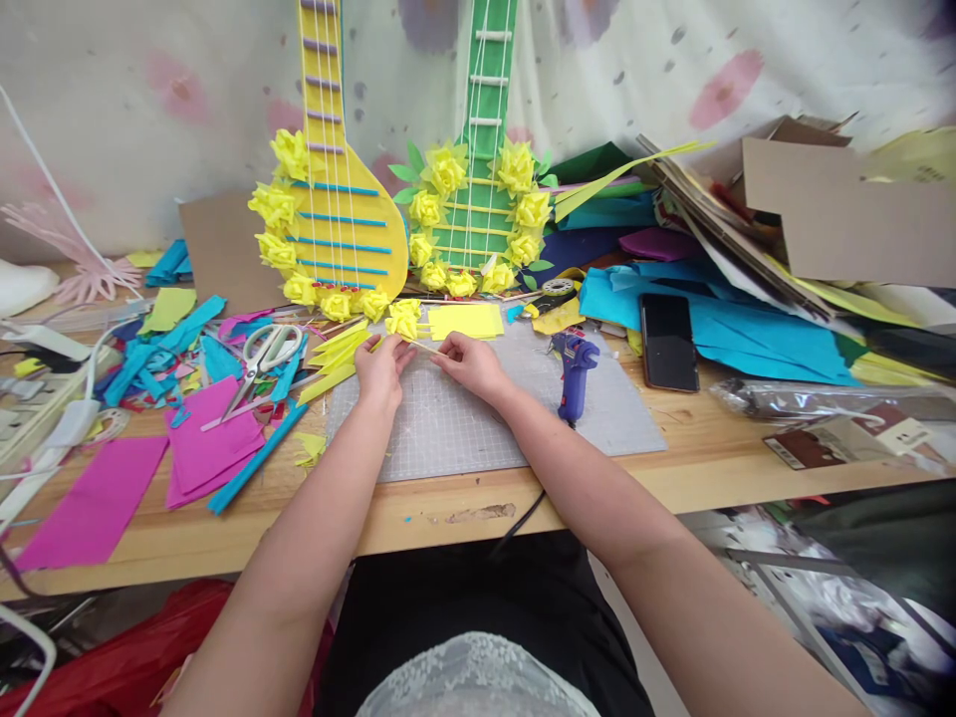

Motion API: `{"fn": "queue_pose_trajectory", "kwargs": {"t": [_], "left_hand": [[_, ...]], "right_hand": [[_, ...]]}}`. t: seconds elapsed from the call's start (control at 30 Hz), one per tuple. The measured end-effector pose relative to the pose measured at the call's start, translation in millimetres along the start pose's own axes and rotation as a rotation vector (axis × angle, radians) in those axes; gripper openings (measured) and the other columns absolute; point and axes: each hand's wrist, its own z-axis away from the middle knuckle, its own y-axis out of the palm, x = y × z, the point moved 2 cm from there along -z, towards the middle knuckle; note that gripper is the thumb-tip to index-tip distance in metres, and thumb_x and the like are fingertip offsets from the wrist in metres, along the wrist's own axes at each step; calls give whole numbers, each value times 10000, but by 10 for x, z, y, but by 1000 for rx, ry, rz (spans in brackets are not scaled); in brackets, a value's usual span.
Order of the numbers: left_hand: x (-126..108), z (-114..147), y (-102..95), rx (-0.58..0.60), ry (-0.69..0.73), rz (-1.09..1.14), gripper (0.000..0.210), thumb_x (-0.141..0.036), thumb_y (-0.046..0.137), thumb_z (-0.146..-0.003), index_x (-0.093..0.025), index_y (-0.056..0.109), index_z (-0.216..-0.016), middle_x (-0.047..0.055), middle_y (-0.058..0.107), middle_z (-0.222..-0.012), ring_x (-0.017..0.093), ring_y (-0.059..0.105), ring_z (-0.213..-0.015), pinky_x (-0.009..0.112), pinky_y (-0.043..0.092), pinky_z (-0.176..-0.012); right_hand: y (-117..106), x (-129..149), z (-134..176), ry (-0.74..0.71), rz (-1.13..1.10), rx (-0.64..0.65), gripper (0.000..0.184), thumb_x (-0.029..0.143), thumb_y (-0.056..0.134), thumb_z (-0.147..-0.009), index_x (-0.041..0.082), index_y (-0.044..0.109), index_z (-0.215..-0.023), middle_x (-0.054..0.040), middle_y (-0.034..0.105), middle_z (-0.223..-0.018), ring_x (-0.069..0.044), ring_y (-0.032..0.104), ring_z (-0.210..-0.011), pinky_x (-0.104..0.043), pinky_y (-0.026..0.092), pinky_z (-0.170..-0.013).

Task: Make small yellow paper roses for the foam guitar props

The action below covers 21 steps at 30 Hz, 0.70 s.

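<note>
Yellow paper flower (404, 318) noted just beyond the left hand (382, 367), which with the right hand (473, 365) pinches a thin stick (425, 348) over the mat (455, 428), seemingly to steady it, the glue gun (575, 374) at right presumably placed for easy reach.
</note>
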Motion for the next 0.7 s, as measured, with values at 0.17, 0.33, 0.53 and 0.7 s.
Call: {"fn": "queue_pose_trajectory", "kwargs": {"t": [0.17, 0.33, 0.53, 0.7], "left_hand": [[-58, -95, -65, -10, 26, 24, 202, -64, 541, -629, -179, 425, -747, -11, 599, -686, 111, 625, -671, 332, 497, -777], [-122, -168, -125, -16, 71, 20, 162, -78, 532, -625, -173, 437, -716, -7, 598, -692, 105, 613, -640, 344, 503, -770], [-51, -64, -40, 73, 22, -134, 233, -98, 570, -628, -170, 424, -794, 10, 600, -692, 123, 605, -590, 380, 516, -698], [20, 47, 47, 135, -33, -258, 310, -119, 610, -640, -180, 399, -858, 33, 616, -714, 139, 614, -592, 366, 523, -648]], "right_hand": [[-38, -34, -7, -13, 62, 15, 149, 331, 570, -718, 184, 550, -702, 32, 554, -621, -83, 447, -568, -209, 300, -535], [-166, -89, -47, -22, -91, 20, 179, 351, 589, -686, 173, 562, -685, 26, 541, -620, -80, 444, -562, -210, 331, -529], [-224, -53, -66, 84, -599, -27, 258, 426, 628, -625, 178, 580, -680, -26, 607, -916, -81, 530, -645, -199, 436, -527], [-115, -28, -59, 140, -764, 32, 257, 404, 676, -593, 178, 627, -704, -24, 637, -922, -90, 567, -708, -230, 489, -650]]}}
